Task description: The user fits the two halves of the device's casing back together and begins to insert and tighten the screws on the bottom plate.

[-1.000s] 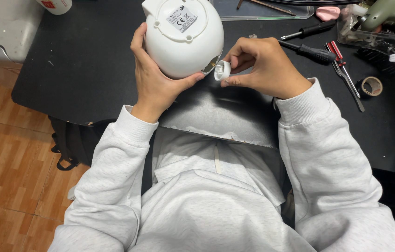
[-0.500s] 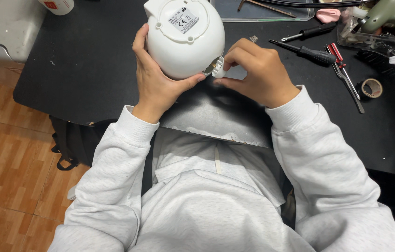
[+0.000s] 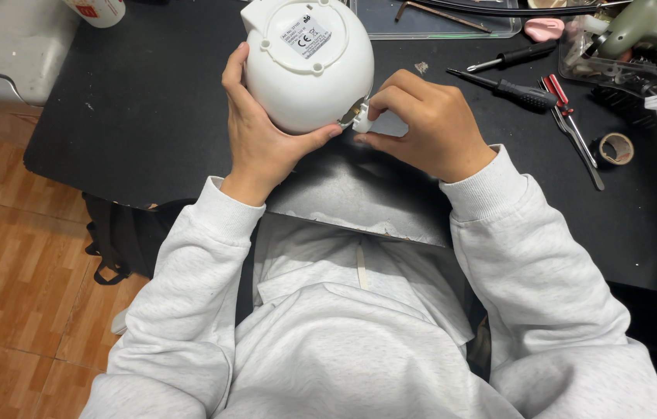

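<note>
Our left hand (image 3: 262,143) cups the white housing (image 3: 309,66); right fingers (image 3: 390,101) pinch a small knob (image 3: 362,122) against it. A slip could drop it onto the desk (image 3: 150,101).

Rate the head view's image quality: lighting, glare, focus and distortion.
Head view: even overhead light, with soft shadow under the left hand and right hand; mild sheen on the white round device, no blown-out glare; hands, device and screwdrivers all sharp, no motion blur; table edge tilts slightly from the wide lens.
</note>
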